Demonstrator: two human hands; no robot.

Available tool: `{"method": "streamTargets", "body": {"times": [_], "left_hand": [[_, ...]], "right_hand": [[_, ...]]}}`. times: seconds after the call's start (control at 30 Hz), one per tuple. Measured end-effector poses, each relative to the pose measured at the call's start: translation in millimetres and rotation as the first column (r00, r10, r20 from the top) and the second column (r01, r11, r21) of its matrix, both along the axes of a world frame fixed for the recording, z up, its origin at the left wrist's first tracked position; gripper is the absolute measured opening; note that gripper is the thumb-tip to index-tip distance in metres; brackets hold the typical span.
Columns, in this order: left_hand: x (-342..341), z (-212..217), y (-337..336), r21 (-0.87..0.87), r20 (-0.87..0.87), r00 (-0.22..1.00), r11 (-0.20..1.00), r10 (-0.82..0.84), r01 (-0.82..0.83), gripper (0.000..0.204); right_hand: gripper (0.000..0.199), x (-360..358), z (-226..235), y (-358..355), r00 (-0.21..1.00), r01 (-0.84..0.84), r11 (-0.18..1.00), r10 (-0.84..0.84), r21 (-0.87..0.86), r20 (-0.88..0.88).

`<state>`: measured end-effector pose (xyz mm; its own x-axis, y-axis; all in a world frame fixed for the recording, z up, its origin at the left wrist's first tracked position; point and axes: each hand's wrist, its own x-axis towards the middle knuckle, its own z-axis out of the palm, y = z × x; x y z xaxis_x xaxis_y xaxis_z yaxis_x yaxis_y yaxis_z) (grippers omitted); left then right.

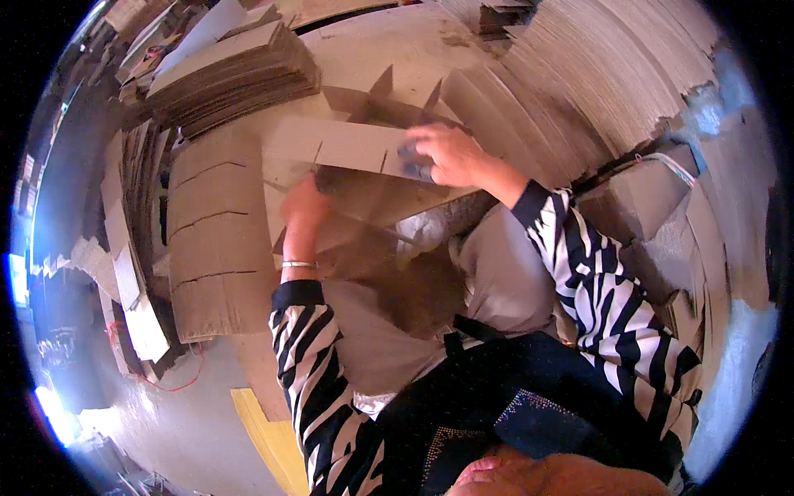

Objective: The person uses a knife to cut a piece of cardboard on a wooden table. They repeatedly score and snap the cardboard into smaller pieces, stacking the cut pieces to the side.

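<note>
A pale cardboard strip with slots cut into its lower edge lies across the space in front of me. My right hand is closed around its right end, with something dark blue at the fingertips. Below the strip's left half is my left hand, smeared by motion, so its fingers do not show clearly. Crossed cardboard divider pieces stand just beyond the strip, their pointed ends sticking up. Under my hands, more cardboard is shadowed and partly hidden.
Left of my left hand lies a stack of slotted cardboard sheets. Another cardboard stack sits at the far left. Long rows of cardboard sheets fill the far right. A yellow strip lies on the floor at lower left.
</note>
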<state>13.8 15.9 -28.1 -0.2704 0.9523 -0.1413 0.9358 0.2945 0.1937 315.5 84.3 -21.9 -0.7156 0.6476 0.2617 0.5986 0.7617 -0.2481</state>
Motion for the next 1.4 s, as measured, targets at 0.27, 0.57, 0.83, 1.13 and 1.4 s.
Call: {"method": "streamTargets", "body": {"times": [0.27, 0.57, 0.83, 1.13, 1.4], "left_hand": [[-11.2, -15.4, -3.5, 0.128, -0.002, 0.999, 0.991, -0.048, 0.048, 0.04], [-20.6, 8.6, -10.9, 0.056, 0.275, 0.956, 0.991, 0.105, -0.125, 0.049], [97.6, -12.3, -40.3, 0.023, 0.47, 0.874, 0.991, -0.125, 0.129, 0.083], [-50.5, 158.8, -113.4, 0.457, 0.584, 0.811, 0.835, -0.023, -0.306, 0.054], [-250.2, 236.8, -113.4, 0.517, -0.708, 0.549, 0.855, 0.444, -0.024, 0.068]], "right_hand": [[0.047, -18.7, -1.1, 21.4, 0.959, 0.258, 0.958, -0.27, -0.126, -0.087], [0.028, 78.1, -73.6, 92.2, 0.575, -0.71, -0.226, -0.732, -0.667, -0.365], [0.034, -36.7, -52.4, 43.2, 0.385, -0.918, -0.258, -0.761, -0.299, -0.522], [0.032, -1.7, 0.2, 29.0, 0.117, -0.472, 0.4, -0.855, -0.786, -0.506], [0.032, -35.5, 22.7, 9.1, 0.919, 0.319, 0.906, -0.367, -0.277, -0.145]]}}
